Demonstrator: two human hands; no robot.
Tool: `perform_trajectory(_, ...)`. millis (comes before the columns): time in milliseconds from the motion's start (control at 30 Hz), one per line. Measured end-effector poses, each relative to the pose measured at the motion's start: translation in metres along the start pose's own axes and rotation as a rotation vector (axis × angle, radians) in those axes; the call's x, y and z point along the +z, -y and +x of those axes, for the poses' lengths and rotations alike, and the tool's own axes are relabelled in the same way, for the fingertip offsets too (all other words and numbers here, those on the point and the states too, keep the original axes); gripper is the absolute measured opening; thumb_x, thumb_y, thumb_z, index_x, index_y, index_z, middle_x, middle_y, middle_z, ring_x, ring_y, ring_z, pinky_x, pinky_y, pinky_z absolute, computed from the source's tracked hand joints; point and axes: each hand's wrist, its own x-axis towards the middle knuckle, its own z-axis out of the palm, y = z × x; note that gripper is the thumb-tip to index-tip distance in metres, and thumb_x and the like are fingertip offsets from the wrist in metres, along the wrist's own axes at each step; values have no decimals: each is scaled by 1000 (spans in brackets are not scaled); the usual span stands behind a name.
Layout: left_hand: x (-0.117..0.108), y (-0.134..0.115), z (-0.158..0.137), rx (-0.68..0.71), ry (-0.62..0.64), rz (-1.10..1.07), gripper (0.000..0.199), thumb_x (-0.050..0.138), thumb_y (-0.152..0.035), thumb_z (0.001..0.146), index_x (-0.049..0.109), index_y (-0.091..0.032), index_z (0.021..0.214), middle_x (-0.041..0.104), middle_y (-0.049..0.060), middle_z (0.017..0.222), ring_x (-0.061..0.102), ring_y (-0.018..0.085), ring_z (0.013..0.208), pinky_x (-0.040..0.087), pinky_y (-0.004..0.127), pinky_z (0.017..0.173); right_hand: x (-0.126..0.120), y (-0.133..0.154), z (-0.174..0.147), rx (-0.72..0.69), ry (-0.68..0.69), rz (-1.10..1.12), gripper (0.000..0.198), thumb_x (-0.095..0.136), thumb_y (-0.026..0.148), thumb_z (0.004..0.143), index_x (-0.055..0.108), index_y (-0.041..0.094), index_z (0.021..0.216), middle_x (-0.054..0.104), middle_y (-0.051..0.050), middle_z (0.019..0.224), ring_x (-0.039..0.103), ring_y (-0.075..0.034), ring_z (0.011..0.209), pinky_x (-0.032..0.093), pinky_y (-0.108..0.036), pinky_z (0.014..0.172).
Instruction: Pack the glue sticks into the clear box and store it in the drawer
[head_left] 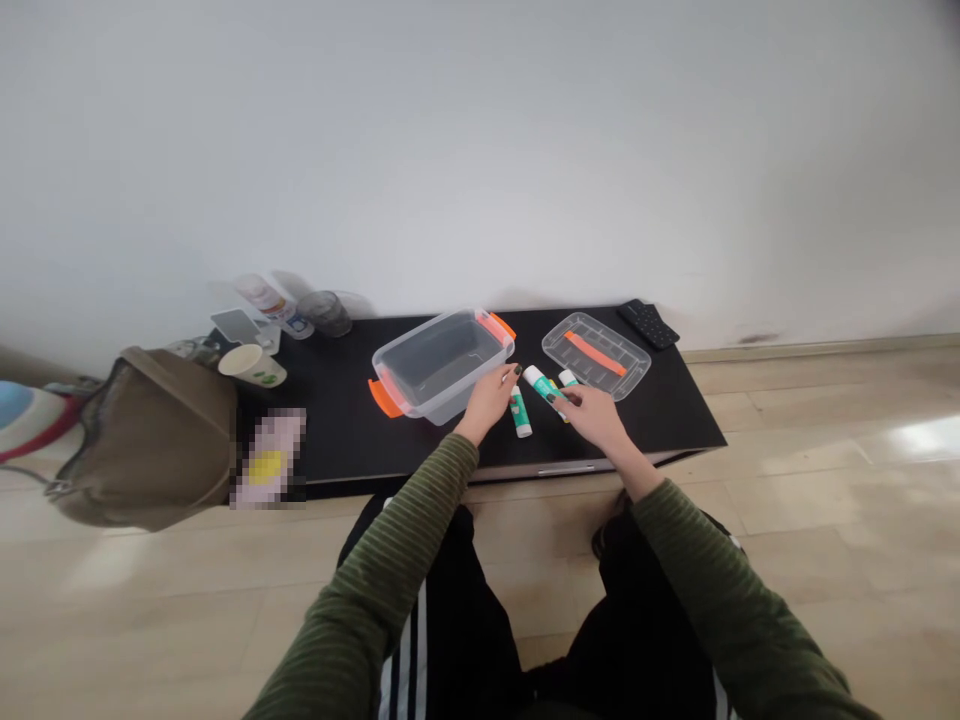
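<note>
My left hand [491, 402] is closed at the front right corner of a clear plastic box [442, 365] with orange handles. A green-and-white tube that looks like a glue stick [521, 415] slants down from its fingers, its upper end hidden by them. My right hand [592, 412] pinches a second glue stick [541, 383], whose white end points up and left. Another glue stick [568, 378] shows just behind the right fingers, with a bit of yellow beside it. The box stands without its lid; the clear lid [598, 355] with an orange handle lies right of it.
A black keypad-like object [649, 324] lies at the table's far right corner. Left on the black table [337, 440] are a paper cup [253, 367], a glass [325, 313], a spray can [274, 305] and a blurred packet [268, 460]. A brown bag [154, 440] sits at the left end.
</note>
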Motion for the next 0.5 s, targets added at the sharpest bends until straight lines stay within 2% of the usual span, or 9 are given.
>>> perform_trajectory(67,6,-3,2,15,-71,238,35,49,-34,99,65,-18,126,71,15,120,67,27,106,51,38,96,-3,1,3,78,-34,-89,30,62,45,89,77,26,106,77,-5,103,68,-24,98,47,-29,80)
perform_trajectory(133,14,-6,2,8,-72,446,36,48,-26,98,63,-19,130,65,17,132,63,30,117,47,41,102,-8,-2,7,129,-73,-159,32,61,47,89,76,27,109,75,-6,110,67,-26,104,47,-30,81)
perform_trajectory(233,23,-10,2,-33,-12,638,40,42,-21,98,58,-20,135,60,18,139,65,32,115,49,44,99,-20,-13,15,199,-134,-221,36,57,48,91,74,27,115,73,-9,114,66,-28,106,48,-32,82)
perform_trajectory(367,28,-5,3,-47,12,711,42,39,-20,99,54,-21,138,52,20,145,67,32,111,51,45,94,-35,-38,25,279,-156,-293,42,56,48,92,71,24,122,71,-14,114,66,-28,110,49,-33,83)
perform_trajectory(500,27,3,7,-29,54,688,41,41,-19,98,53,-20,137,49,20,144,67,30,111,51,41,95,-35,-54,31,280,-65,-340,38,57,47,90,72,25,117,71,-13,114,65,-28,111,49,-33,83)
